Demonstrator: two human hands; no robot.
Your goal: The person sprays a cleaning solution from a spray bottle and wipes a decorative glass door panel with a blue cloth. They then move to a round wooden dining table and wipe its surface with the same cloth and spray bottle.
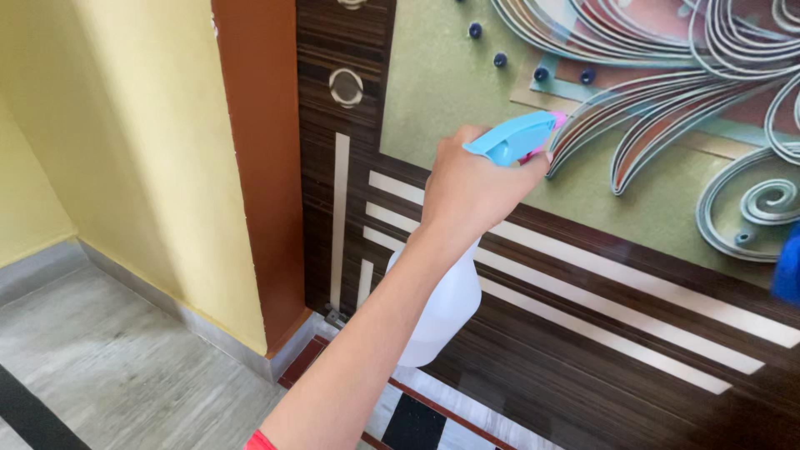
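Gripping the spray bottle [442, 312], left hand [467, 196] is closing fingers on trigger; overspray risks soaking door [583, 333] at 3 o'clock.

A dark striped wooden door [583, 333] fills the right of the view, crossed by pale cream bands [633, 287] that run slantwise and one upright band near its left edge. Its upper part carries a green textured panel [442, 83] with raised grey-blue scrollwork [667, 108] and small dark blue studs [500, 60]. A round metal fitting [345, 87] sits above. A reddish-brown door frame [258, 167] stands beside a yellow wall [142, 142]. Grey marble floor [108, 367] lies below. A blurred blue shape [787, 267], possibly cloth, shows at the right edge.
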